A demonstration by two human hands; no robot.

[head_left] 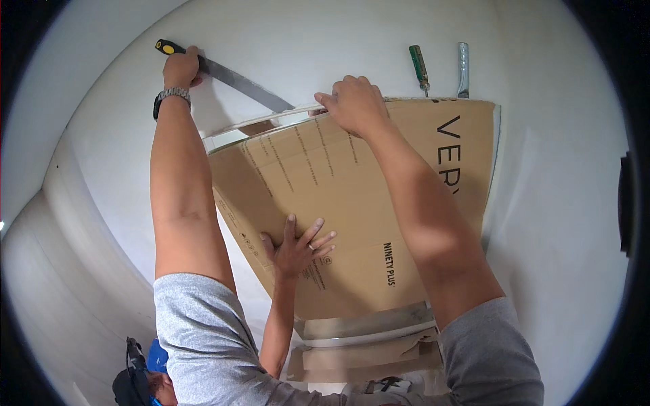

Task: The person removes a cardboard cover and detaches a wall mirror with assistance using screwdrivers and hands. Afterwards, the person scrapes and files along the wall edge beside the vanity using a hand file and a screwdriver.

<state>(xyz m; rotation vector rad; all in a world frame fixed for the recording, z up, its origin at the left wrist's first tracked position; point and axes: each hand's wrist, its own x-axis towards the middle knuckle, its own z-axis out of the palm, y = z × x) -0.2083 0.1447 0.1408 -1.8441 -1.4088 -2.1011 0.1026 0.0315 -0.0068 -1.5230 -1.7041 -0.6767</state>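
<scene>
My left hand [181, 68] grips the black-and-yellow handle of a long, flat metal blade [244, 86], which slants down rightward to the upper edge of a brown cardboard-faced panel [406, 196]. My right hand [352, 101] has its fingers curled over that upper edge, along a thin pale strip. A green-handled screwdriver [419, 68] and a silver-handled tool [463, 68] stand upright behind the panel's top edge, right of my right hand. Another person's hand [294, 250] lies spread on the cardboard's lower left.
The co-worker [139, 375], in a cap, is at the lower left, below my left arm. White walls [562, 203] surround the panel. A dark object [624, 203] is at the far right. More layered pieces with torn brown cardboard [365, 358] show below the panel.
</scene>
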